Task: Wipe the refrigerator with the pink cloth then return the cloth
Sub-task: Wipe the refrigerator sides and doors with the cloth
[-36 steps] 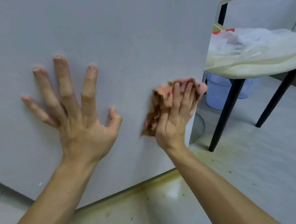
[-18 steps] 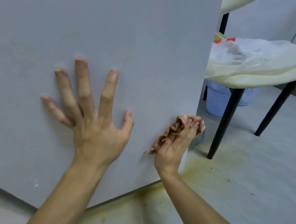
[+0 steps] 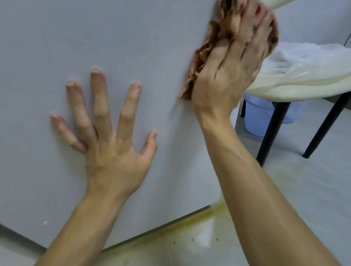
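Note:
The refrigerator [image 3: 53, 35] fills the left and middle of the head view as a flat pale grey panel. My left hand [image 3: 111, 141] lies flat against it with fingers spread and holds nothing. My right hand [image 3: 233, 62] presses the crumpled pink cloth [image 3: 207, 51] against the panel near its right edge, high up. Most of the cloth is hidden under my palm and fingers; its bunched edge shows to the left of the hand and above the fingertips.
A round cream table [image 3: 307, 87] on black legs [image 3: 272, 129] stands right of the refrigerator, with a white plastic bag [image 3: 308, 56] on it. A pale blue basket [image 3: 259, 115] sits on the floor below. The floor [image 3: 184, 249] by the refrigerator's base has yellowish stains.
My right hand has swept the cloth up the panel's right edge, from low near the bottom corner to high up. My left hand stays flat on the panel.

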{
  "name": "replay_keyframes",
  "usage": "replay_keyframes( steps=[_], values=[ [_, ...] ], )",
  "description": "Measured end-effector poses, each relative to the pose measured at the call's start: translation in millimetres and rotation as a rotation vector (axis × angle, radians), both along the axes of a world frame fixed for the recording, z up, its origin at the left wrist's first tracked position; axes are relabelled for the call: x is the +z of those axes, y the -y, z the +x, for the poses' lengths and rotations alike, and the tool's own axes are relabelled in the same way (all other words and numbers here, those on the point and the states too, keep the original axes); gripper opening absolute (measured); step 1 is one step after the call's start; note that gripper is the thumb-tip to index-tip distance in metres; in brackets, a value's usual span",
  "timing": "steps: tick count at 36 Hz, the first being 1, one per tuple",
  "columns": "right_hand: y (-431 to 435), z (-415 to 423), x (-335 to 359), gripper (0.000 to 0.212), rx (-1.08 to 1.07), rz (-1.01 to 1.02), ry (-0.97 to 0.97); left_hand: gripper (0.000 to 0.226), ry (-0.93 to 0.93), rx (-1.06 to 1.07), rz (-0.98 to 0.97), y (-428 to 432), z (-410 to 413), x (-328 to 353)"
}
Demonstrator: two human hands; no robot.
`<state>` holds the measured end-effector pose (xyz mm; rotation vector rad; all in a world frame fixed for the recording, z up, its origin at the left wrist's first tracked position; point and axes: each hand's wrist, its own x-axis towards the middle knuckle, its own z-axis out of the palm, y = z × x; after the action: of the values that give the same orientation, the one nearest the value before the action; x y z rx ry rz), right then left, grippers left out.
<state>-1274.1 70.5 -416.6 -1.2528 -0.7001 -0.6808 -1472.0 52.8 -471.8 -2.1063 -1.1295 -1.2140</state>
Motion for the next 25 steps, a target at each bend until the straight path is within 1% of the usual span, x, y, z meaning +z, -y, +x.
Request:
replay_keyframes(
  steps=[2, 4, 7, 9, 10, 11, 13, 14, 15, 16, 17, 18, 19, 20, 22, 23, 25],
  values=[
    [0.5, -1.8, -4.1, 0.057, -0.005, 0.015, 0.000, 0.085, -0.004, 0.005, -0.004, 0.3, -0.9, -0.2],
    [3.5, -1.2, -26.4, 0.055, 0.008, 0.000, 0.028, 0.085, -0.006, 0.001, -0.001, -0.1, -2.2, -0.8],
    [9.6, -7.7, -87.1, 0.054, 0.044, -0.035, -0.006, 0.085, -0.004, -0.005, 0.009, -2.4, -5.9, -2.6],
    [18.7, -21.4, -143.1, 0.057, 0.103, -0.114, -0.104, 0.084, -0.005, -0.001, 0.019, -2.9, -8.0, -4.4],
    [22.9, -28.6, -172.3, 0.061, 0.134, -0.151, -0.189, 0.083, -0.006, 0.001, 0.024, -2.8, -8.6, -5.1],
    [26.3, -35.5, -198.7, 0.065, 0.178, -0.185, -0.336, 0.083, -0.009, 0.001, 0.025, -2.8, -8.8, -5.2],
    [27.3, -43.2, -242.9, 0.068, 0.273, -0.300, -0.711, 0.082, -0.010, -0.003, 0.018, -2.5, -7.7, -4.1],
    [26.8, -48.8, -258.2, 0.065, 0.285, -0.327, -0.911, 0.082, -0.007, -0.006, 0.015, -1.9, -7.0, -3.5],
    [22.1, -51.9, -269.2, 0.061, 0.222, -0.352, -1.079, 0.083, -0.001, -0.008, 0.015, -1.7, -6.7, -3.0],
    [17.2, -48.4, -275.6, 0.060, 0.198, -0.387, -1.178, 0.083, 0.005, -0.009, 0.017, -1.6, -6.7, -3.2],
    [14.1, -46.5, -274.8, 0.061, 0.173, -0.411, -1.228, 0.082, 0.007, -0.012, 0.022, -1.9, -7.5, -3.5],
    [11.6, -47.1, -272.9, 0.060, 0.204, -0.372, -1.284, 0.082, 0.004, -0.017, 0.027, -2.6, -9.0, -4.2],
    [14.5, -50.1, -270.4, 0.060, 0.270, -0.353, -1.278, 0.082, -0.001, -0.025, 0.030, -3.4, -11.4, -5.0],
    [18.1, -53.4, -259.7, 0.059, 0.285, -0.331, -1.278, 0.083, -0.006, -0.034, 0.032, -4.3, -14.6, -6.1],
    [15.4, -56.3, -231.3, 0.061, 0.216, -0.231, -1.312, 0.082, -0.005, -0.042, 0.036, -5.3, -22.3, -9.1],
    [13.5, -60.1, -215.5, 0.063, 0.203, -0.201, -1.279, 0.081, 0.000, -0.039, 0.039, -5.8, -26.4, -11.0],
    [9.6, -69.9, -188.5, 0.070, 0.202, -0.180, -1.084, 0.076, 0.009, -0.033, 0.047, -7.4, -35.0, -14.7]
  ],
)
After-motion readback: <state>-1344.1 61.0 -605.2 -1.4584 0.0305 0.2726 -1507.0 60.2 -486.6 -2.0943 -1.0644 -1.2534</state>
